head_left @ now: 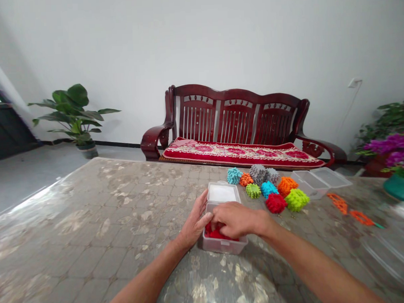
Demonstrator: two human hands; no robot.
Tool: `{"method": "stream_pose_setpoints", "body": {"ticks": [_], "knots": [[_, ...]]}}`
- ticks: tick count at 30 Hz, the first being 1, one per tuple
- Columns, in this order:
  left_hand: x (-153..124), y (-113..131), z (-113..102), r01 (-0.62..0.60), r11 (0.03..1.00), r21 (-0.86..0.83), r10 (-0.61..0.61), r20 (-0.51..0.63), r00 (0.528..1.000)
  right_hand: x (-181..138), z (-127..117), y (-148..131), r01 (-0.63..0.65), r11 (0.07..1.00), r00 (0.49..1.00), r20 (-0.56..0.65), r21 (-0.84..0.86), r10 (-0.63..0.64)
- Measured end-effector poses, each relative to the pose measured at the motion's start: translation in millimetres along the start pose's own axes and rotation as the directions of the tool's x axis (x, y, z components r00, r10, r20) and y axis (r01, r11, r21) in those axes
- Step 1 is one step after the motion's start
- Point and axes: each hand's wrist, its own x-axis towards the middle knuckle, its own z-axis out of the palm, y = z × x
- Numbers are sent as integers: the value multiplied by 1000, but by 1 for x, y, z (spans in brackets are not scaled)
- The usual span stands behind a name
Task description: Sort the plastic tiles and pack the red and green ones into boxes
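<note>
A clear plastic box (222, 246) stands in front of me on the table, its lid (223, 192) tipped back on the far side. Red pieces (215, 232) lie inside, too small and covered to make out singly. My left hand (194, 219) grips the box's left side, thumb over the rim and fingers along the outer wall. Down into the box reaches my right hand (234, 218), its fingers bent and closed among the red pieces. Its fingertips are hidden, so how many pieces it touches cannot be seen.
Right of the box sit several knobbly balls, among them a red ball (276, 203) and a lime one (297, 200). Behind them is an open clear box (310, 184). Orange linked pieces (338, 203), clear containers (390, 255) and a flower pot (401, 189) occupy the right side.
</note>
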Motion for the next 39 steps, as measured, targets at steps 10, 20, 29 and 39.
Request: {"method": "stream_pose_setpoints", "body": {"ticks": [10,20,29,39], "knots": [[0,-4,0,-29,999,-43,30,19,999,-23,-12,10,-171,966,947,-236,195,216],[-1,3,2,6,1000,-23,-6,2,1000,-149,18,123,-579,614,375,-493,536,785],[-1,3,2,11,997,-70,-11,3,1000,-161,39,145,-666,718,621,-382,203,684],[-1,-1,1,7,999,-47,-8,-15,1000,-158,33,138,-738,667,600,-350,107,719]]}}
